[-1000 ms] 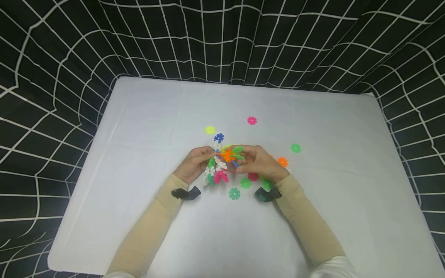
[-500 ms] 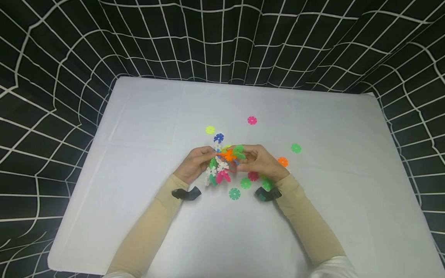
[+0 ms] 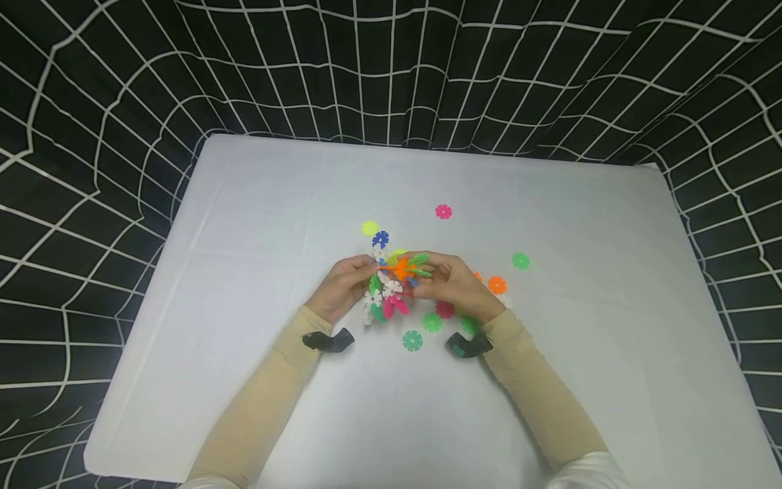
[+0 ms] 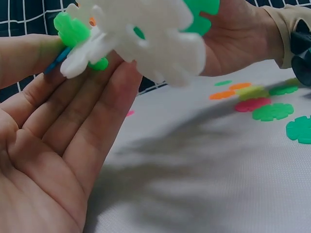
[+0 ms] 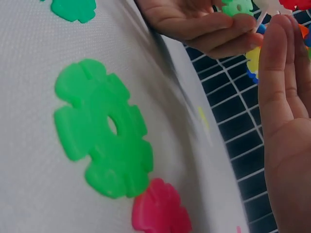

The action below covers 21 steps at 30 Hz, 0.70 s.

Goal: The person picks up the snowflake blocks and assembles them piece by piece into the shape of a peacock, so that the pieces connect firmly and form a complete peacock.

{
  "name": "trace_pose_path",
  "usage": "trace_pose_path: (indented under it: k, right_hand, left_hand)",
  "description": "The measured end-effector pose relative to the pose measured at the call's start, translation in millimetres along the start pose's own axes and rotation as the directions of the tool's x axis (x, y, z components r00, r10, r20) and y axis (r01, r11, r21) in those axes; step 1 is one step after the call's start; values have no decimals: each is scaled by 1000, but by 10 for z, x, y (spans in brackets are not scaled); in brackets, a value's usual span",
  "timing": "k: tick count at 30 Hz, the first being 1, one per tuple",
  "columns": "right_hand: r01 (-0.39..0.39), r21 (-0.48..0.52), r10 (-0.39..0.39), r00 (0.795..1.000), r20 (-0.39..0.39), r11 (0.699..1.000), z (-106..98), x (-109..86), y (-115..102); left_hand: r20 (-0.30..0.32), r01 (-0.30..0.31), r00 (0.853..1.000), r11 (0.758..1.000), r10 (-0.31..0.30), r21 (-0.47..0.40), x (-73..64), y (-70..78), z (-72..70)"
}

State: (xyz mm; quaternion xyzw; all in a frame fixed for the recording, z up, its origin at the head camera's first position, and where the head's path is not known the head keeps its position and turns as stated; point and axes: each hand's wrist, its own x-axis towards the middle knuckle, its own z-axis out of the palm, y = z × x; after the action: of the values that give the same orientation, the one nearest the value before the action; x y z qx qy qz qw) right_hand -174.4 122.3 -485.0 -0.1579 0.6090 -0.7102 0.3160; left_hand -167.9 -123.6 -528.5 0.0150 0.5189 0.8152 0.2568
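A joined cluster of notched plastic snowflake discs hangs between both hands in the head view: white discs (image 3: 392,288), an orange disc (image 3: 404,269), pink ones (image 3: 394,307), plus green and blue ones. My left hand (image 3: 342,288) pinches its left side between thumb and fingers. From the right, my right hand (image 3: 455,280) holds the orange and green part, thumb low and fingers above. In the left wrist view a white disc (image 4: 165,48) looms close, above the left fingers (image 4: 104,111). The right wrist view shows the right fingers (image 5: 274,63) stretched up beside the cluster, their tips partly hiding it.
Loose discs lie flat on the white table (image 3: 275,204): a teal one (image 3: 412,341), a green one (image 3: 520,261), an orange one (image 3: 497,284), a pink one (image 3: 443,212) and a yellow one (image 3: 369,228). Several more sit beneath the right wrist. A black grid curtain (image 3: 391,75) surrounds the table.
The cluster has tipped slightly, its blue top disc shifting up and left. My right hand has moved a little up and left; both hands keep their hold.
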Motion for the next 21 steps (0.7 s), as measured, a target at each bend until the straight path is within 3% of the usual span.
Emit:
trace_pose_path:
  k: [11, 21]
  right_hand:
    - [12, 28, -12, 1000, 6, 1000, 10, 17, 18]
    - [63, 8, -63, 997, -55, 998, 58, 28, 57]
  left_hand:
    - [24, 0, 1000, 1000, 0, -25, -2, 8, -13]
    - [25, -17, 1000, 1000, 17, -19, 4, 4, -15]
